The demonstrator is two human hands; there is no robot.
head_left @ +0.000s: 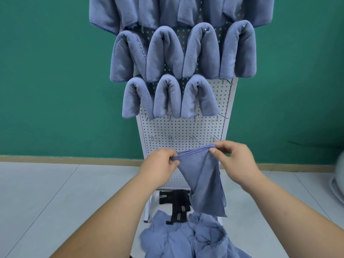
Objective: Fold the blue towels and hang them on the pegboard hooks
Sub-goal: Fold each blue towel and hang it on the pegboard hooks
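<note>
Pegboard of white perforated metal (186,127) stands with folded blue fleece towels (165,56) draped over its upper hooks, and a heap of loose blue towels (186,239) lies on the pale tiled floor (55,192) at its foot. In front of it hangs the blue fleece towel in work (202,181), its top hem stretched between the left hand (158,164) and the right hand (234,161), each pinching a corner between thumb and curled fingers. The fold likely goes best with the hem taut and level and the corners brought together edge on edge, before the strip goes over the bare wire hook (228,82) beside the lowest row of hung towels.
</note>
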